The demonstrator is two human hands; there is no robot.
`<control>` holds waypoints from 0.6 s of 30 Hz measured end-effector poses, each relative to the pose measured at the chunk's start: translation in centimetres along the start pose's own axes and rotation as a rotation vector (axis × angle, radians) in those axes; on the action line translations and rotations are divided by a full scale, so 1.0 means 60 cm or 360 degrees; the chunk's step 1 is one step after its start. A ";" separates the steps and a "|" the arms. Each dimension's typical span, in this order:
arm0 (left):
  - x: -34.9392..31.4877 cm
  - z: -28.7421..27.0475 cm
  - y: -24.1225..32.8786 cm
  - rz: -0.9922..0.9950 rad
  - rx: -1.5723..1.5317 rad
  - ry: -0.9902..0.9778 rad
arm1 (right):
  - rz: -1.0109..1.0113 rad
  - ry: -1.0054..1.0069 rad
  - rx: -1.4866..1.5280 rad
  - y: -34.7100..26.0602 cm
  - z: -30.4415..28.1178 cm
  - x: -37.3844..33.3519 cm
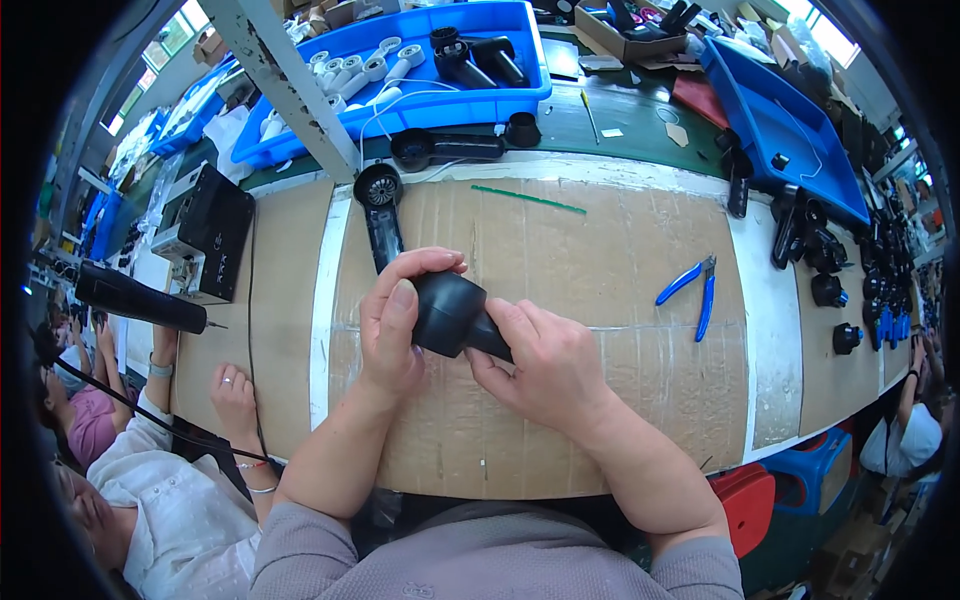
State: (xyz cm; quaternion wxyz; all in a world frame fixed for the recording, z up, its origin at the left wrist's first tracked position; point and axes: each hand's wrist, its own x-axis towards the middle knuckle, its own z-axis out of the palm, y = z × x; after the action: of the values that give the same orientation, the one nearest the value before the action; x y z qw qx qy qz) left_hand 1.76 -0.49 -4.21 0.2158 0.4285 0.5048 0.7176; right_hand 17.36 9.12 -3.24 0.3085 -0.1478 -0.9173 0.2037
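Observation:
Over the middle of the cardboard-covered bench (pixel 620 400), I hold a black hair dryer (pixel 446 314) in both hands. My left hand (pixel 392 325) cups its rounded head, with the thumb toward me and the fingers curled over the far side. My right hand (pixel 548 362) is closed round the handle, hiding most of it. Just beyond my left hand lies a similar black part (pixel 381 205) with a round grille at its end. Blue-handled side cutters (pixel 703 290) rest to the right of my right hand, jaws pointing away.
A green strip (pixel 528 199) lies farther back. Blue trays (pixel 545 75) with white and black parts stand behind a metal post (pixel 285 80). At left are a black electric screwdriver (pixel 140 298), a black box (pixel 215 230) and a co-worker's hand (pixel 235 398). Black parts (pixel 808 230) crowd the right.

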 end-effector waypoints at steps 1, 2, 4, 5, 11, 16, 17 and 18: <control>0.000 -0.001 0.000 0.0017 -0.0023 -0.0014 | -0.0009 0.0003 0.0011 0.000 -0.001 0.000; 0.000 -0.002 0.000 0.0019 -0.0020 -0.0019 | -0.0008 0.0010 0.0012 0.001 -0.001 0.000; -0.001 -0.003 -0.001 -0.0024 0.0017 -0.0039 | -0.0027 0.0002 0.0064 0.004 0.000 -0.001; -0.001 -0.004 -0.001 -0.0046 0.0034 -0.0048 | -0.0038 -0.0004 0.0090 0.006 0.000 -0.001; 0.002 0.001 0.012 -0.0238 -0.0035 -0.0056 | 0.1465 -0.0792 0.2466 0.005 -0.019 0.010; 0.007 0.004 0.009 -0.0233 -0.0196 -0.0029 | 0.1705 -0.0965 0.3194 0.021 0.001 0.002; 0.007 0.002 0.008 -0.0230 -0.0199 -0.0019 | 0.1708 -0.0976 0.3186 0.020 0.002 0.002; 0.007 -0.001 0.006 -0.0253 -0.0210 -0.0031 | 0.1731 -0.0965 0.3176 0.018 0.003 0.002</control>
State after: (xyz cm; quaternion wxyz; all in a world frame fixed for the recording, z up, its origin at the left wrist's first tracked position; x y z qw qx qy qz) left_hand 1.51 -0.38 -3.72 0.3045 0.3790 0.4867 0.7258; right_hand 17.32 10.04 -3.80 -0.0708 -0.1583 -0.2035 0.9636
